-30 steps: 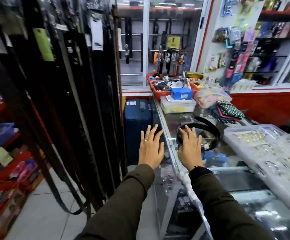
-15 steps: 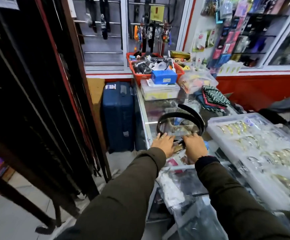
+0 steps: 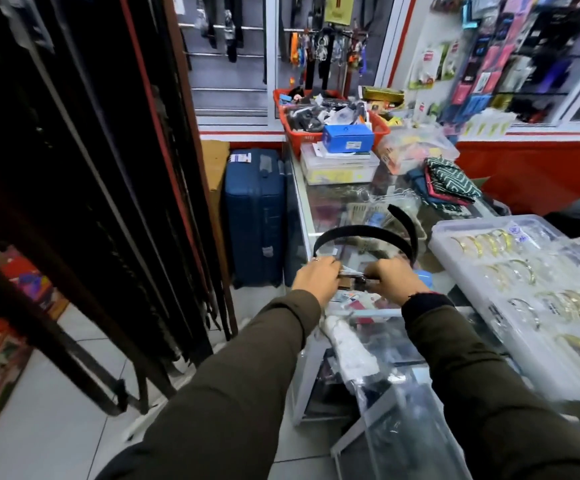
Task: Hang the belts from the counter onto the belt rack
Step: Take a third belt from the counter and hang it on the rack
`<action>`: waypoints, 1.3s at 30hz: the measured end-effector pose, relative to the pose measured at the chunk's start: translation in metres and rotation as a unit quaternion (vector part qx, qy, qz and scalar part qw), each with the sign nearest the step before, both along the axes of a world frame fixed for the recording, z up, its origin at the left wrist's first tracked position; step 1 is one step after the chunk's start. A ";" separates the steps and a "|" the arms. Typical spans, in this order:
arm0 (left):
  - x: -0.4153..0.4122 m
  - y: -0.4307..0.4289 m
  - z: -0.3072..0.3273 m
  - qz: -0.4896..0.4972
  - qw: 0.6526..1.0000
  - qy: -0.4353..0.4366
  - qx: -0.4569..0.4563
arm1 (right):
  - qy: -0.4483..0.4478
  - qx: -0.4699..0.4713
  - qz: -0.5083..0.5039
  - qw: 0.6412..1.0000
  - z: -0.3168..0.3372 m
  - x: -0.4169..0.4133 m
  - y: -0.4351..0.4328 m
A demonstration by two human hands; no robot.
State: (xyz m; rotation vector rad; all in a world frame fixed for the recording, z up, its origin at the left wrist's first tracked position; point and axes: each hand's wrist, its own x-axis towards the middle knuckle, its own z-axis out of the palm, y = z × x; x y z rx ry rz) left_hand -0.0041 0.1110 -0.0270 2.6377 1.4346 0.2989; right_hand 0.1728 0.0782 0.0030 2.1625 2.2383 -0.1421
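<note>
Belt (image 3: 357, 233), black, stands on edge in a loose coil on the glass counter (image 3: 330, 202), at its near left end, with the free tip curling up at the far right of the coil. Both hands meet at the near side of the coil, where the buckle end appears to lie. The left hand (image 3: 316, 277) is curled closed around that end from the left; the right hand (image 3: 394, 280) is closed on the same end from the right, knuckles up. A small dark metal part shows between the two hands, probably the buckle, though its detail is too blurred to confirm. Gripping the buckle end with both hands suits the task: the buckle is probably the part that goes on a hook, and lifting from it lets the strap uncoil and hang straight. The rack (image 3: 108, 168) stands to the left of the counter, across a narrow strip of floor, already loaded with dark belts hanging full length. A tray (image 3: 454, 251) of bangles lies just right of the coil, so the lift is best kept to the left to avoid dragging the strap across it. The belt is not yet raised clear of the glass.
</note>
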 end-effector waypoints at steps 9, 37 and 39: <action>-0.088 -0.051 0.026 0.281 0.732 -0.599 -0.161 | 0.271 0.058 0.086 0.957 0.043 -0.093 -0.028; -0.230 -0.138 0.264 0.153 0.703 -0.690 0.081 | 0.722 0.050 0.197 0.661 0.220 -0.250 -0.062; -0.235 -0.139 0.273 0.151 0.713 -0.678 0.098 | 0.741 0.045 0.207 0.637 0.233 -0.260 -0.064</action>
